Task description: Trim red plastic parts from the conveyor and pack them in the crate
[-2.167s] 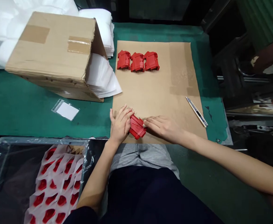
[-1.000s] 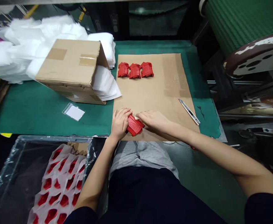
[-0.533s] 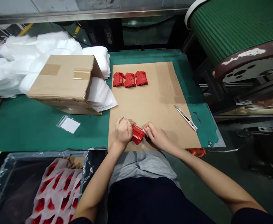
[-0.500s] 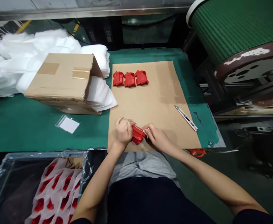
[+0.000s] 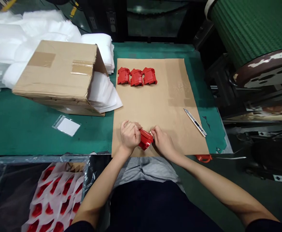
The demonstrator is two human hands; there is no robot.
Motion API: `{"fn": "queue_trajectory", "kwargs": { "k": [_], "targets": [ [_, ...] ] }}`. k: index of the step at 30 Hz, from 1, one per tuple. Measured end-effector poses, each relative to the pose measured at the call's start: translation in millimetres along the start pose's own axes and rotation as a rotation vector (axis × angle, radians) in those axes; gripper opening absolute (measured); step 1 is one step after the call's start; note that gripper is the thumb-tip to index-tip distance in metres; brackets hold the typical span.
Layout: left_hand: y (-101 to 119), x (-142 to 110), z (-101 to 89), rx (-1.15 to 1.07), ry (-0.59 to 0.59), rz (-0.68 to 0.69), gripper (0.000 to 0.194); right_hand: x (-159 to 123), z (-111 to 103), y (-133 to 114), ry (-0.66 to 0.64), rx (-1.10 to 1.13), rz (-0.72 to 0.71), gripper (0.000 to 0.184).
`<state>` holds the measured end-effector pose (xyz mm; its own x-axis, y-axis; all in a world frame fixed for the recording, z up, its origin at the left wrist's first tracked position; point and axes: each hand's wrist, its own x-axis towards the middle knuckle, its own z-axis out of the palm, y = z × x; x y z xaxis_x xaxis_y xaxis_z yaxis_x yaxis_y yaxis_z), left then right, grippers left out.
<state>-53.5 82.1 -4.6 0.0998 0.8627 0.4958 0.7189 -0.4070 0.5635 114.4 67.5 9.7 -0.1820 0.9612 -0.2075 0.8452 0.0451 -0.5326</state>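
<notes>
My left hand is closed around a red plastic part, held tilted over the front of the brown cardboard sheet. At the part's right end, my right hand is closed in a pinch. Something small and pale shows at its fingertips, too small to name. Farther back on the sheet, three similar parts lie in a row: a left red part, a middle red part and a right red part.
A utility knife lies at the sheet's right. Leftward stand an open cardboard box with white foam sleeves, and a clear badge pouch. A plastic-lined crate holds wrapped red parts. A green conveyor belt rises back right.
The view has shifted slightly. Both hands stay at the red part, which has turned a little in my left hand. The other parts lie as before.
</notes>
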Motion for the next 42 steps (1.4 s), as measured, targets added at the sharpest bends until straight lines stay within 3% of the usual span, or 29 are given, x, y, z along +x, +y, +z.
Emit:
{"fn": "queue_trajectory", "kwargs": {
  "k": [8,11,14,17,19,21,25,28,31,36,40,42],
  "targets": [
    [0,6,-12.7,-0.039,-0.065,-0.081,0.044,0,-6,-8,-0.008,-0.03,-0.073,0.017],
    [15,-17,-21.0,-0.152,0.052,-0.402,0.049,-15,0,-10,0.032,0.017,-0.058,0.018],
    [36,-50,-20.3,-0.491,0.122,-0.812,0.076,-33,16,-16,0.079,0.079,-0.002,0.024],
    [48,-62,-20.8,-0.643,0.093,-0.939,0.091,-50,36,-27,0.158,0.174,0.004,0.027],
    [46,-53,-28.3,-0.623,0.017,-0.907,0.086,-59,46,-31,0.237,0.284,-0.047,0.026],
    [39,-37,-40.2,-0.527,-0.135,-0.746,0.079,-66,49,-29,0.283,0.414,-0.111,0.025],
    [31,-20,-56.2,-0.072,-0.464,-0.121,0.065,-68,34,-10,0.309,0.57,-0.099,0.027],
    [37,-24,-50.9,0.266,-0.542,0.203,0.066,-58,16,5,0.357,0.587,-0.052,0.027],
    [46,-22,-41.1,0.429,-0.502,0.237,0.066,-43,5,9,0.378,0.589,-0.096,0.025],
    [52,14,-32.9,0.543,-0.587,0.071,0.099,-16,6,1,0.356,0.477,-0.326,0.025],
    [45,36,-27.7,0.504,-0.785,0.096,0.077,-1,14,-3,0.406,0.36,-0.417,0.021],
    [41,39,-25.5,0.466,-0.85,0.099,0.075,2,19,-3,0.426,0.343,-0.456,0.019]
  ]
}}
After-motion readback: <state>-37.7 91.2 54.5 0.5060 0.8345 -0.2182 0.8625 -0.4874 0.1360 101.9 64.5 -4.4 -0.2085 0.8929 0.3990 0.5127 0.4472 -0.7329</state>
